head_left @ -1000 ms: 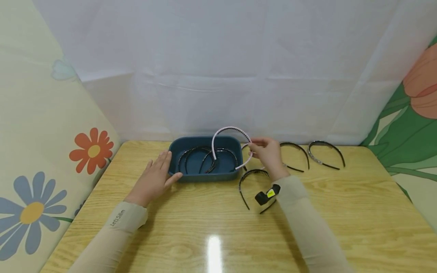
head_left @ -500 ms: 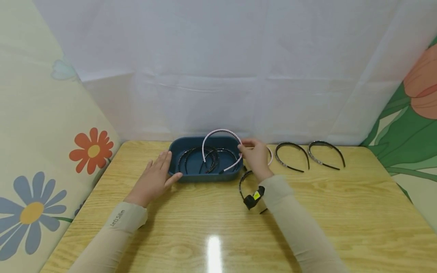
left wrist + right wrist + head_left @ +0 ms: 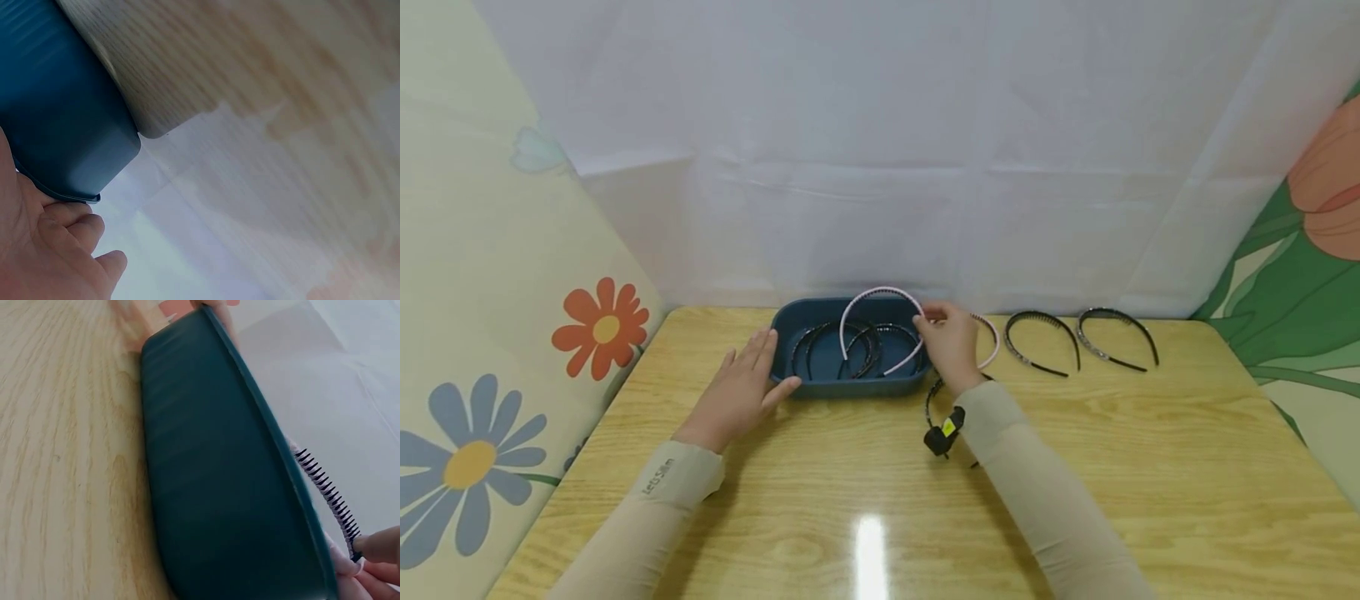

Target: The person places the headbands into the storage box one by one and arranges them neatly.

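My right hand (image 3: 951,343) pinches the right side of a pink headband (image 3: 882,290), which stands upright with its lower part inside a dark blue plastic box (image 3: 850,389). Comb teeth line the inner edge of the pink headband (image 3: 328,492) in the right wrist view. Inside the box lie several black headbands (image 3: 874,350), overlapping one another. My left hand (image 3: 735,390) rests against the box's left end, fingers straight along the rim and thumb at the front corner. Part of this left hand (image 3: 59,247) shows beside the box's end in the left wrist view.
Right of the box, a second pink headband (image 3: 997,342) lies partly behind my right hand. Two black headbands (image 3: 1042,316) with shiny decoration lie farther right. Another black headband (image 3: 929,407) is partly hidden under my right wrist. A white cloth (image 3: 880,150) hangs behind the wooden table (image 3: 820,500).
My right hand has moved left with the pink headband, bringing it over and down into the box. The second pink headband has come into fuller view. My left hand has stayed put.
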{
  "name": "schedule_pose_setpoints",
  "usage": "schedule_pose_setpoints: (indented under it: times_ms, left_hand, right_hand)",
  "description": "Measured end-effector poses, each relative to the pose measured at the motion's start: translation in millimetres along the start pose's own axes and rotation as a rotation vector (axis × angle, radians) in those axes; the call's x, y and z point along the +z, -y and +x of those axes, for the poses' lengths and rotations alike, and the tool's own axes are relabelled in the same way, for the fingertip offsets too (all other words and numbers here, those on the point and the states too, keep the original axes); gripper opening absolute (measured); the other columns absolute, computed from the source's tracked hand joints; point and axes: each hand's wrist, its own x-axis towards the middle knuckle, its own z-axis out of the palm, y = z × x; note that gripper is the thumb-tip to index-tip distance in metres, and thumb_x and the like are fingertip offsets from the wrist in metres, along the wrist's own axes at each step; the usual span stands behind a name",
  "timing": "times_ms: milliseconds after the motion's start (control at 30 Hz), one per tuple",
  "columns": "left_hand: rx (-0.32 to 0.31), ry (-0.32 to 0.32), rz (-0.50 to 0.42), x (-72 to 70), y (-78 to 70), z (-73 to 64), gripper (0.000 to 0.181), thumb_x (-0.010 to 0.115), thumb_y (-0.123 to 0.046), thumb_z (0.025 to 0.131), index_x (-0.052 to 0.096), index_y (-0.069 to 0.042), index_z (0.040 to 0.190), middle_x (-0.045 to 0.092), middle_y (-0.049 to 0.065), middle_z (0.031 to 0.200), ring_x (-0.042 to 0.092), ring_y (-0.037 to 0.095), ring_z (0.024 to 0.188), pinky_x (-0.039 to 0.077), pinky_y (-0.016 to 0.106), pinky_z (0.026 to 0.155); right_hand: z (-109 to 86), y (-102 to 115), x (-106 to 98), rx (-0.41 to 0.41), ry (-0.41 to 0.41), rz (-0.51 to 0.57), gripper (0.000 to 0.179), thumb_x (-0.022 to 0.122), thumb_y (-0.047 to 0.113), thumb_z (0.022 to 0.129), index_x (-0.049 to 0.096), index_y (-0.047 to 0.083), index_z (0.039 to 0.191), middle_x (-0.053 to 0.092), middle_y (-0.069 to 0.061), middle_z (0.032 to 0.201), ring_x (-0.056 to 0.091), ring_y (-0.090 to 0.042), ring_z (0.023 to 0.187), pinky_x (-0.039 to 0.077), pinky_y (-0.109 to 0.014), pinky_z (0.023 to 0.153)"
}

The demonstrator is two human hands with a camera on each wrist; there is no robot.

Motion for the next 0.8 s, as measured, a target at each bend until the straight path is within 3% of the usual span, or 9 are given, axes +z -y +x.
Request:
schedule_pose_setpoints:
  times_ms: [233, 467, 800]
  left_hand:
    - [-0.004, 0.001, 0.005, -0.3, -0.2, 1.7, 0.093, 0.043, -0.058, 0.104, 0.008, 0.008, 0.159, 0.008, 0.028, 0.166, 0.008, 0.044, 0.153, 0.008, 0.065, 0.120]
    - [-0.004, 0.001, 0.008, -0.1, -0.5, 1.4, 0.094, 0.043, -0.059, 0.104, 0.008, 0.008, 0.159, 0.008, 0.027, 0.166, 0.008, 0.044, 0.153, 0.008, 0.065, 0.120]
    - [-0.002, 0.010, 0.000, -0.1, -1.2, 2.2, 0.094, 0.041, -0.060, 0.104, 0.007, 0.008, 0.159, 0.007, 0.028, 0.166, 0.008, 0.044, 0.153, 0.008, 0.065, 0.120]
  right_hand:
    - [-1.0, -1.9, 3.1, -0.043, -0.019, -0.069, 0.013, 0.078, 0.003, 0.087, 0.075, -0.005, 0.098, 0.075, -0.018, 0.093, 0.069, -0.031, 0.083, 0.058, -0.041, 0.076]
    - [-2.9, -2.9, 3.2, -0.046, 0.018, -0.117, 0.016, 0.078, 0.009, 0.089, 0.074, -0.004, 0.098, 0.073, -0.016, 0.092, 0.070, -0.029, 0.083, 0.059, -0.040, 0.075]
    - [-5.3, -2.5, 2.7, -0.068, 0.059, -0.102, 0.015, 0.077, 0.009, 0.090, 0.074, -0.004, 0.097, 0.072, -0.016, 0.092, 0.069, -0.029, 0.083, 0.059, -0.039, 0.075]
